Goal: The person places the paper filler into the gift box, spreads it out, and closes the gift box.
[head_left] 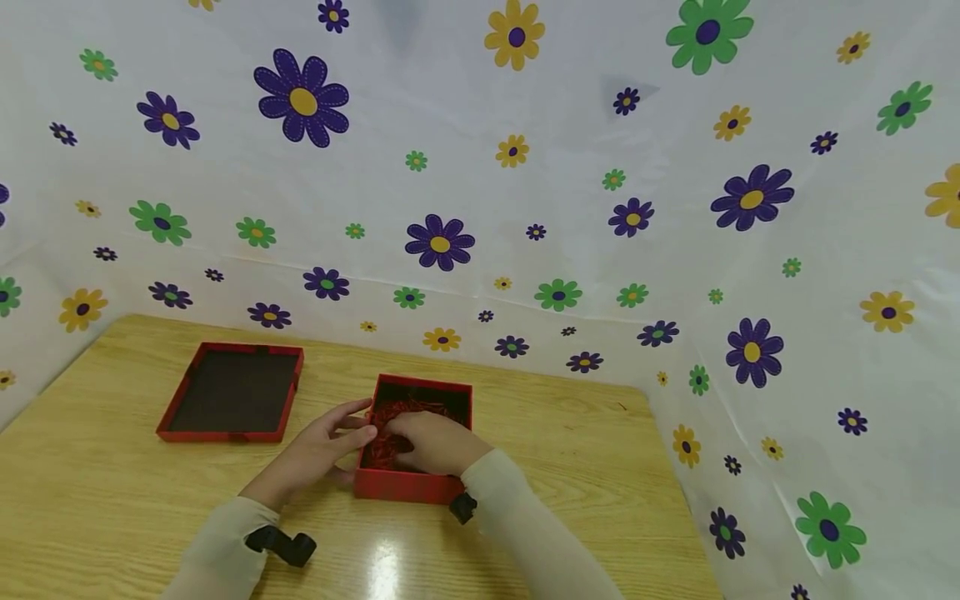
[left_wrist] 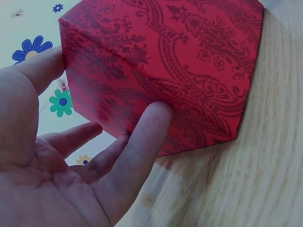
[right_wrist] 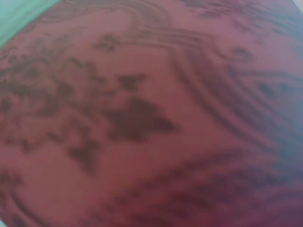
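Note:
A red box (head_left: 405,487) with an open top stands on the wooden table, holding crinkled red paper shreds (head_left: 384,452). Dark floral patterning covers its outer walls, seen near the left hand in the left wrist view. My left hand (head_left: 318,450) rests against the box's left side, its fingers spread and gently bent, fingertips at the wall. From the right, my right hand (head_left: 435,446) reaches down inside, fingers bent into the shreds; I cannot tell whether they grip any. Only the blurred patterned box wall (right_wrist: 151,94) fills the right wrist view.
Left of the box lies a shallow red lid (head_left: 232,392), its black inside facing up. A white flowered cloth (head_left: 465,200) hangs behind the table (head_left: 562,467) and along its sides. Black wrist mounts (head_left: 288,546) sit on both sleeves.

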Tool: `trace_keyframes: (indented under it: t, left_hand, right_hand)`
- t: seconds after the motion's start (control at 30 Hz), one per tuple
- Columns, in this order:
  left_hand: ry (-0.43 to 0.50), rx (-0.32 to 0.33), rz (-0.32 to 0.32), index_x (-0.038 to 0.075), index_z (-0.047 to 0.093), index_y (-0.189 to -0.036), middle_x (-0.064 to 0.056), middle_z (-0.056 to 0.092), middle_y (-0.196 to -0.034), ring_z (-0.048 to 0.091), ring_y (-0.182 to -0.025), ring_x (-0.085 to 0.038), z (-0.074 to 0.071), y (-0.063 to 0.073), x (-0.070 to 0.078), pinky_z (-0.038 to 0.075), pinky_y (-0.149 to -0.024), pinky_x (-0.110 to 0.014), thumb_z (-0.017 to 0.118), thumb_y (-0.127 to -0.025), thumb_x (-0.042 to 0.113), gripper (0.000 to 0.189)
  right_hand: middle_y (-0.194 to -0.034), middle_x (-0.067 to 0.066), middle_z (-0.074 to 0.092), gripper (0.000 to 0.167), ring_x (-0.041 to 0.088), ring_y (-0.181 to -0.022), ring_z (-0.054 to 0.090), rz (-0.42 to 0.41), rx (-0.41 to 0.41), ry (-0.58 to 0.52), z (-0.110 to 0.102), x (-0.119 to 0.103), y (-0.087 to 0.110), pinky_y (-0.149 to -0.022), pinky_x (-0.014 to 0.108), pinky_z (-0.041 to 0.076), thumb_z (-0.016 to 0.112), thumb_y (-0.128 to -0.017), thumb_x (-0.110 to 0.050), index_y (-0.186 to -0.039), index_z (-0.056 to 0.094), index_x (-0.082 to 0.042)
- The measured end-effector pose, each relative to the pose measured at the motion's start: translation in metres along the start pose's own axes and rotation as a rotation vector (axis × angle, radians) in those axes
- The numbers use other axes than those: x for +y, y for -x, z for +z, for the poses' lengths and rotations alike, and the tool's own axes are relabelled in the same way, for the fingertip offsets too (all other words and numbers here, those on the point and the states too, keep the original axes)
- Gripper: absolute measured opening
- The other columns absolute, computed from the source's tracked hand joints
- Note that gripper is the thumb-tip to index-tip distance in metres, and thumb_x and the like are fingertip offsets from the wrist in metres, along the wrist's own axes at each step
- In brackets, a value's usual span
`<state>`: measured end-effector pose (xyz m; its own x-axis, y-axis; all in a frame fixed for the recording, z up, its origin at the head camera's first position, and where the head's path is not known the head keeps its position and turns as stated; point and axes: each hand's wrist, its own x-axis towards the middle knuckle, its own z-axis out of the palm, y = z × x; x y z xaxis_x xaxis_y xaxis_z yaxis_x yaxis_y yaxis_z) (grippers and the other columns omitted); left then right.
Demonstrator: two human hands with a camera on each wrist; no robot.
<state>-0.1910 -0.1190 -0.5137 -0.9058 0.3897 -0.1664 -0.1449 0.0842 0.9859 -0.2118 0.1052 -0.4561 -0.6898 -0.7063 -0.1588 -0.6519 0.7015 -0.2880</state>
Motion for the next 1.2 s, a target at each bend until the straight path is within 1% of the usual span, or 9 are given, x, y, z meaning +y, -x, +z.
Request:
trace_keyframes:
  t: [0.17,0.33,0.5,0.67,0.8,0.9,0.97,1.07,1.2]
  left_hand:
    - [-0.008,0.008,-0.009,0.021,0.032,-0.163,-0.024,0.040,-0.152,0.051,-0.130,-0.041,0.000,-0.001,0.000,0.062,-0.076,-0.048,0.065,-0.103,0.040,0.070]
    - [-0.013,0.009,-0.008,0.022,0.032,-0.163,-0.023,0.038,-0.154,0.050,-0.131,-0.041,0.000,-0.001,-0.001,0.062,-0.077,-0.047,0.064,-0.104,0.041,0.070]
    - [-0.012,0.006,-0.012,0.022,0.033,-0.163,-0.022,0.039,-0.153,0.050,-0.130,-0.040,0.000,-0.001,-0.001,0.062,-0.076,-0.047,0.064,-0.103,0.041,0.070]
    - [-0.006,0.006,-0.011,0.022,0.033,-0.163,-0.022,0.038,-0.154,0.049,-0.132,-0.041,0.000,-0.001,-0.001,0.062,-0.077,-0.047,0.064,-0.103,0.041,0.070]
    - [-0.002,0.002,-0.010,0.022,0.033,-0.163,-0.022,0.038,-0.154,0.049,-0.132,-0.040,-0.001,-0.001,-0.001,0.062,-0.077,-0.048,0.064,-0.104,0.040,0.070]
    - [0.014,-0.004,-0.014,0.021,0.033,-0.163,-0.022,0.039,-0.152,0.050,-0.131,-0.039,-0.001,-0.001,-0.002,0.062,-0.077,-0.048,0.064,-0.104,0.040,0.069]
    - [0.027,-0.006,-0.017,0.021,0.033,-0.163,-0.022,0.040,-0.152,0.051,-0.130,-0.038,0.000,-0.001,-0.001,0.062,-0.078,-0.049,0.064,-0.104,0.039,0.069]
    - [0.036,-0.006,-0.022,0.022,0.033,-0.163,-0.022,0.040,-0.152,0.051,-0.131,-0.038,0.000,0.000,-0.001,0.062,-0.079,-0.049,0.064,-0.104,0.039,0.069]
    - [0.033,-0.004,-0.020,0.022,0.033,-0.163,-0.022,0.039,-0.153,0.049,-0.133,-0.039,0.000,0.000,-0.001,0.062,-0.079,-0.048,0.064,-0.104,0.039,0.069]
  right_hand:
    - [-0.130,-0.006,0.067,0.034,0.007,-0.119,0.062,-0.038,0.047,-0.033,-0.017,0.003,0.012,-0.105,0.025,0.048,0.070,-0.101,-0.027,-0.134,0.068,-0.019]
    - [-0.137,-0.003,0.065,0.038,0.013,-0.127,0.059,0.000,0.096,-0.125,-0.041,0.013,0.029,-0.109,0.032,0.047,0.069,-0.102,-0.026,-0.139,0.065,-0.015]
    - [-0.139,-0.001,0.064,0.040,0.017,-0.130,0.058,0.018,0.136,-0.187,-0.051,0.023,0.043,-0.110,0.037,0.047,0.068,-0.103,-0.024,-0.140,0.064,-0.012]
    - [-0.138,-0.003,0.063,0.039,0.013,-0.129,0.058,-0.023,0.134,-0.227,-0.041,0.016,0.042,-0.108,0.033,0.048,0.068,-0.103,-0.024,-0.140,0.064,-0.014]
    - [-0.136,-0.005,0.064,0.040,0.008,-0.125,0.059,-0.096,0.117,-0.174,-0.022,0.004,0.027,-0.107,0.026,0.047,0.069,-0.102,-0.026,-0.140,0.063,-0.017]
    - [-0.133,-0.008,0.065,0.037,0.005,-0.122,0.059,-0.116,0.092,-0.118,-0.010,-0.002,0.015,-0.106,0.022,0.046,0.070,-0.101,-0.028,-0.137,0.065,-0.019]
    - [-0.130,-0.009,0.066,0.033,0.003,-0.119,0.060,-0.102,0.060,-0.101,-0.004,-0.005,0.009,-0.104,0.021,0.047,0.069,-0.102,-0.027,-0.134,0.067,-0.019]
    - [-0.129,-0.009,0.067,0.029,0.003,-0.118,0.061,-0.049,-0.010,-0.118,0.001,-0.006,0.003,-0.104,0.021,0.047,0.066,-0.104,-0.024,-0.132,0.069,-0.018]
    - [-0.132,-0.008,0.067,0.032,0.004,-0.121,0.061,0.011,-0.081,-0.158,0.001,-0.005,0.000,-0.105,0.024,0.047,0.064,-0.105,-0.023,-0.137,0.067,-0.018]
